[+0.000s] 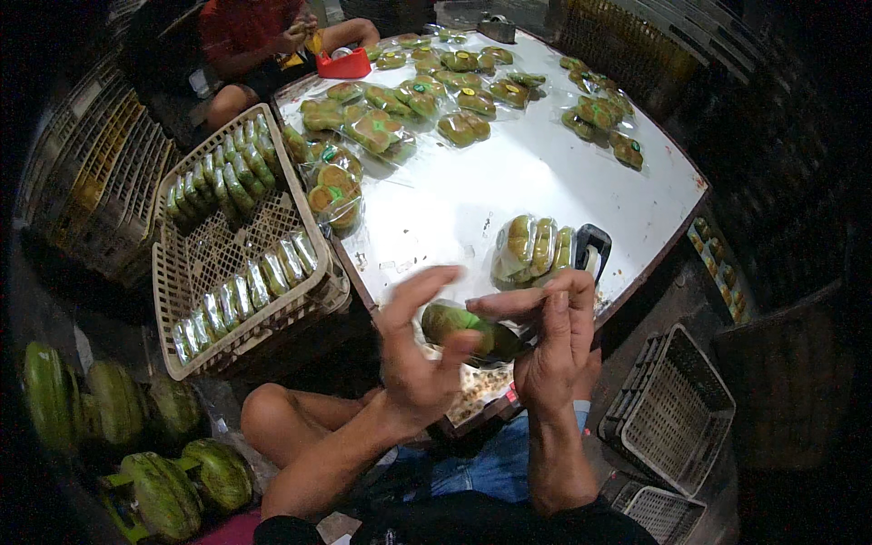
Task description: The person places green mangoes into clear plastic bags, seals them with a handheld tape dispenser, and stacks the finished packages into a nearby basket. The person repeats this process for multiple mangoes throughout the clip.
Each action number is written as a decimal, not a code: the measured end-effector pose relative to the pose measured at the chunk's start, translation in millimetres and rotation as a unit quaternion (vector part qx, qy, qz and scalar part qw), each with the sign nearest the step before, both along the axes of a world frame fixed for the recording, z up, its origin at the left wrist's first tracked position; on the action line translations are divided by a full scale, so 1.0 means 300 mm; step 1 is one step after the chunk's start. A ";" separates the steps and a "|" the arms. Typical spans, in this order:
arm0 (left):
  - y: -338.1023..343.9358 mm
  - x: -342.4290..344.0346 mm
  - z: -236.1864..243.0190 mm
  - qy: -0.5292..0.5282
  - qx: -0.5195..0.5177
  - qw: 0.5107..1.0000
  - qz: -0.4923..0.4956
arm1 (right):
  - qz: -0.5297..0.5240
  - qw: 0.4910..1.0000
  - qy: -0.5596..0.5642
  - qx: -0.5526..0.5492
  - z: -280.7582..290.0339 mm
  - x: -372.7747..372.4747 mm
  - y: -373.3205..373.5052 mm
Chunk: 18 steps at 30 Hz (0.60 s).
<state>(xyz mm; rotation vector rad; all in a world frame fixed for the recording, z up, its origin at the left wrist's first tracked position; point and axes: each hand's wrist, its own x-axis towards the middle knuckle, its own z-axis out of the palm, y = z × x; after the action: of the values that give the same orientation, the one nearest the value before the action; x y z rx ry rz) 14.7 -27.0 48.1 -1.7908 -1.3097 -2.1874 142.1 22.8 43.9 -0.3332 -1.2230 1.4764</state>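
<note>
A green wrapped pack [443, 320] is at the near edge of the table [427, 200], between both hands. The left hand [418, 363] is wide, with fingers spread; the right hand [554, 363] is narrow, and I cannot tell if it grips something. Just beyond are three wrapped pieces [541, 245] and a black tape dispenser [593, 243].

Left hand [418, 371]: fingers spread beside a wrapped green bundle [447, 322]
Right hand [552, 356]: at the bundle's right side
Worktop [536, 177]: white, strewn with clear-wrapped green packs [465, 129]
Crate [207, 252]: beige, holding slim packs [258, 286]
</note>
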 end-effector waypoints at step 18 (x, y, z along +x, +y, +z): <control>-0.010 -0.215 -0.134 -0.028 -0.230 0.971 -0.061 | -0.108 0.839 -0.414 0.337 -0.102 -0.106 0.052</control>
<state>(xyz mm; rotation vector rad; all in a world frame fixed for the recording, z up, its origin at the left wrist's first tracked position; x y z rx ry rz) -49.8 -30.1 7.9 -2.0101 -1.8961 -2.1345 110.2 38.3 13.5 -0.6265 -2.2157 0.5920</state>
